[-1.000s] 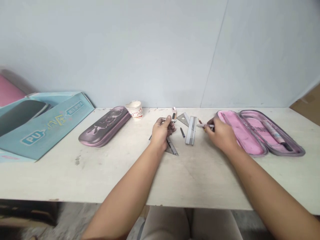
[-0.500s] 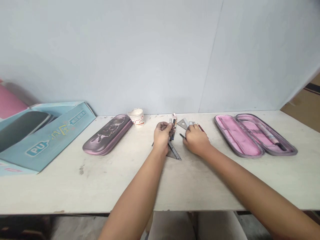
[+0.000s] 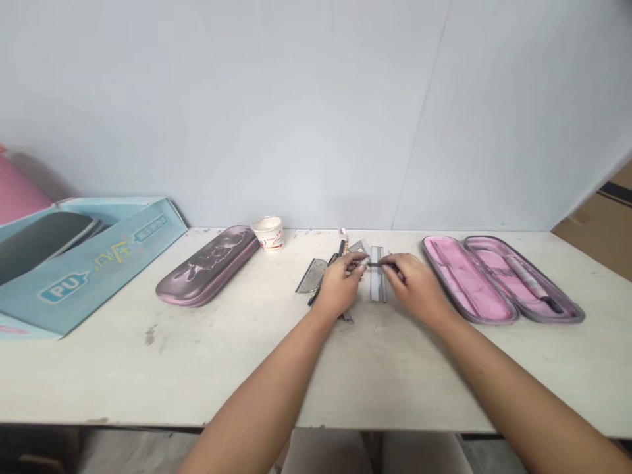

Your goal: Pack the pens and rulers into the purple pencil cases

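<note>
Nearest, the person's forearms reach out over the scuffed front of the pale worktop point(image 3: 99, 375), and the left hand point(image 3: 338, 286) and right hand point(image 3: 417, 284) come together near its middle. Both hands are almost closed: the left fingers point(image 3: 356, 264) pinch the pale end of a slim pen point(image 3: 374, 264) and the right fingers point(image 3: 395, 264) pinch its dark end, so the pen lies crosswise between them, over a metal ruler point(image 3: 378, 283) that lies lengthwise on the worktop. Whether the pen touches the ruler is hard to tell. A corner of a set square point(image 3: 346, 318) shows under the left wrist, and just left of that hand lie a grey triangle point(image 3: 312, 275) and a dark pen point(image 3: 312, 300). Just behind the hands are a small triangle point(image 3: 358, 247), a pencil point(image 3: 340, 247) and a pale stick point(image 3: 342, 236). To the right lies an open pencil case point(image 3: 469, 280) with a pink lining, a pen point(image 3: 530, 280) in its far half. To the left are a closed pencil case point(image 3: 207, 266), a paper cup point(image 3: 267, 234) and a blue box point(image 3: 93, 263), and behind everything stands a pale wall point(image 3: 296, 112)
</note>
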Demonstrator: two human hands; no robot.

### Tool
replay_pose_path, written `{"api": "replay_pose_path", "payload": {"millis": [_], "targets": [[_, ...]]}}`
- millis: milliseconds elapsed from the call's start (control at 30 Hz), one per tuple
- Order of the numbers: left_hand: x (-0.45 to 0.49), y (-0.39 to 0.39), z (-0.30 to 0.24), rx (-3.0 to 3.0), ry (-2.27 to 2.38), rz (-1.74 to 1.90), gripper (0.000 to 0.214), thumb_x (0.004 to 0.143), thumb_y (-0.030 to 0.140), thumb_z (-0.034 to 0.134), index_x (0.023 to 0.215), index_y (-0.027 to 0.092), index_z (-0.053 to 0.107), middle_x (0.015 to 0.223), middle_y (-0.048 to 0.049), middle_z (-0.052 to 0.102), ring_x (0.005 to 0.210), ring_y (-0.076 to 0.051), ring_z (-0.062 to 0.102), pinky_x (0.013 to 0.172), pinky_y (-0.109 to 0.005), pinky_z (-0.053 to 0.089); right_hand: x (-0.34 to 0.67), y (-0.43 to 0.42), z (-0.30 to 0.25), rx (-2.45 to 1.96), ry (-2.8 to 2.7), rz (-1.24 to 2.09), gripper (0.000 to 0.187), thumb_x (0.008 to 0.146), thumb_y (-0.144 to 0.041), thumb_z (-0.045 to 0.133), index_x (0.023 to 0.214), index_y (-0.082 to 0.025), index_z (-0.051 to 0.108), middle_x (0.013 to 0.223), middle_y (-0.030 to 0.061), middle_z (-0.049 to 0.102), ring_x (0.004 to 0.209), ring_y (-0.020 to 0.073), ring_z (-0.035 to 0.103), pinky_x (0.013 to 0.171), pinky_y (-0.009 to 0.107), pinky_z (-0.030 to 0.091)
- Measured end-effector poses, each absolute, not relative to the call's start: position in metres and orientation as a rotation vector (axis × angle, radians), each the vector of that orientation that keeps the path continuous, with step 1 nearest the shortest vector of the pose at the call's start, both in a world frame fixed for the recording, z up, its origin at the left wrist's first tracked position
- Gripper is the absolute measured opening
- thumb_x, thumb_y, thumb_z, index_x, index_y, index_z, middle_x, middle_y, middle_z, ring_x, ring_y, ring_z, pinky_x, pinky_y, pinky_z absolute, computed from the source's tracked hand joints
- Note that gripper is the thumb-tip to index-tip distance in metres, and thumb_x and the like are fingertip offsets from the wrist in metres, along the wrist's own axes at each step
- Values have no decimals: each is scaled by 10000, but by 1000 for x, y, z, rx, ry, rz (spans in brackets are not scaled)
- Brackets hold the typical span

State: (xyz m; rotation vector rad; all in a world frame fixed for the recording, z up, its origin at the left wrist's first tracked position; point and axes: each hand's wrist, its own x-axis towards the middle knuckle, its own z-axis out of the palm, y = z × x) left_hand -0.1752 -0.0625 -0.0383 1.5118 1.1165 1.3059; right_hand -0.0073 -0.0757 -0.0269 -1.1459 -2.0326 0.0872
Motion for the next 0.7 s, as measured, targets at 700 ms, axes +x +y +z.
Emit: {"api": "replay_pose_path", "payload": {"millis": [700], "targets": [[-159,-85,-31,1867,1138,1105,253,755,145,514,964,242,617,762,-12,631,714,-156,566,701,-253,423,-2,-79,-26,-1183,-1775,272,202,849,-342,441,995,-207,474,885,63,637,833,191,607,705,300,444]]}}
